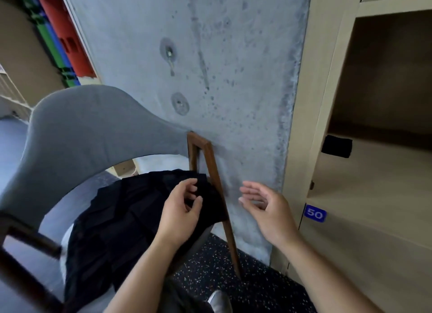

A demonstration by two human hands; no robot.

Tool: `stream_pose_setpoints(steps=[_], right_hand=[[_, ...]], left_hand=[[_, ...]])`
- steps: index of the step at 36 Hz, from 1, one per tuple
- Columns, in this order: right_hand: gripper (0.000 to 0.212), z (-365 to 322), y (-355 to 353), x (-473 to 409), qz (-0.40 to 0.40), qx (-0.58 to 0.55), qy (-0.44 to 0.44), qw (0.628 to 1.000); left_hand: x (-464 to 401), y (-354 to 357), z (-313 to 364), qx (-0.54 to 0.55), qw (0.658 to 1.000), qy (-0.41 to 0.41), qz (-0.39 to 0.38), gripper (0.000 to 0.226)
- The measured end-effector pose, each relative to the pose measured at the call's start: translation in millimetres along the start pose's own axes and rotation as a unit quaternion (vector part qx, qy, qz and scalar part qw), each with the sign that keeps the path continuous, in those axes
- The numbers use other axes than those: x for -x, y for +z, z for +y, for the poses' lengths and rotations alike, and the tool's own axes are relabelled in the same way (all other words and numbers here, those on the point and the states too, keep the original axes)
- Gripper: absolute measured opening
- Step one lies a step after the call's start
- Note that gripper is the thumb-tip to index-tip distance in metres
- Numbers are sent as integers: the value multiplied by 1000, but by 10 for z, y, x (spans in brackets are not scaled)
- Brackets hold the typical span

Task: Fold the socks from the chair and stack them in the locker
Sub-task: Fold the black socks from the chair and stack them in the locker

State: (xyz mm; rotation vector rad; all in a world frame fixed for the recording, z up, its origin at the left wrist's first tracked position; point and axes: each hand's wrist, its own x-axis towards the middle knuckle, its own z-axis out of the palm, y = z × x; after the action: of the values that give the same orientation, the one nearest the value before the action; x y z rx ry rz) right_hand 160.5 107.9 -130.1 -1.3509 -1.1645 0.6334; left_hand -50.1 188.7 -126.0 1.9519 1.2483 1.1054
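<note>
A heap of black socks (121,219) covers the seat of a grey chair (88,125) with a brown wooden frame. My left hand (180,216) hovers over the right edge of the heap, fingers curled; whether it pinches a sock is unclear. Over to the right, my right hand (266,207) is held in the air with relaxed fingers, empty, between the chair and the locker. One folded black sock (336,146) lies at the front left of the open locker compartment (374,172).
A grey concrete pillar (210,78) stands right behind the chair. The beige locker unit carries a blue "50" tag (314,213) below the open compartment. Dark speckled floor (222,277) lies beneath. Coloured crates (60,32) stand at the upper left.
</note>
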Motion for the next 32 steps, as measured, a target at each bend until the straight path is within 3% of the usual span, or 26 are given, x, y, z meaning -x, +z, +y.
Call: stream_pose_setpoints(steps=[7, 13, 19, 32], right_hand=[[37, 19, 16, 15, -14, 12, -4, 1000], [38, 17, -21, 32, -20, 16, 0, 1000], [38, 5, -51, 49, -23, 21, 2, 1000], [38, 8, -48, 49, -28, 27, 5, 999]], left_hand=[[-108, -189, -185, -153, 982, -43, 97, 46], [-157, -190, -250, -261, 957, -123, 37, 65], [-198, -120, -247, -327, 937, -121, -11, 75], [-211, -100, -265, -313, 947, -78, 0, 37]])
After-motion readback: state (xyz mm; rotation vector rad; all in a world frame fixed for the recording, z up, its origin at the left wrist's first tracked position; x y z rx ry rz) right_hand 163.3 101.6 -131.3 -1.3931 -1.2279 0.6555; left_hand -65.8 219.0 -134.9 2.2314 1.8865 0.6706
